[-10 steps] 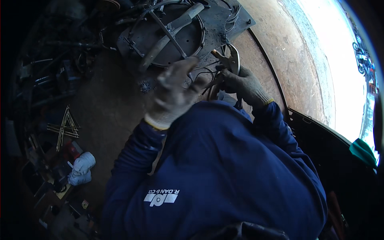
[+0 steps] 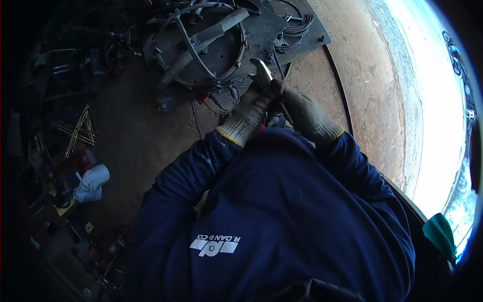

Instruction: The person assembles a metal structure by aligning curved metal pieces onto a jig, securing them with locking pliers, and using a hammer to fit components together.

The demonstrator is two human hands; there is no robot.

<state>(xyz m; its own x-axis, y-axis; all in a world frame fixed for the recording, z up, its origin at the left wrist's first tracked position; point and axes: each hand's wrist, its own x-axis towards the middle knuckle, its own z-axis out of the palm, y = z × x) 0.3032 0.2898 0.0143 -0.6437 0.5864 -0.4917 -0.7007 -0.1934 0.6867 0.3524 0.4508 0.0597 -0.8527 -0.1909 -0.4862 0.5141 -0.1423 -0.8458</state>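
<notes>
Both my hands wear grey knitted gloves with yellow-edged cuffs and meet in front of my body. My right hand (image 2: 308,114) is closed around a clamp-like metal tool (image 2: 263,73) with a pale curved jaw pointing up and left. Against the tool's lower part, my left hand (image 2: 247,117) is closed too; the gloves hide most of the handles. Just beyond the hands stands a dark steel table (image 2: 261,48). On it lie a round metal ring (image 2: 242,50) with a crossbar and a long thick bar (image 2: 216,33).
A coil of wire (image 2: 300,28) lies at the table's right corner. Cables (image 2: 195,120) run over the floor below the table. Thin rods (image 2: 80,132) and a white bundle (image 2: 92,182) lie at left. Dark metal parts crowd the far left. A green cloth (image 2: 438,235) hangs at right.
My left hand, blurred and apart before, has come right and down to the tool and closed on it. The tool's jaw has shifted left in my right hand. The view has turned slightly.
</notes>
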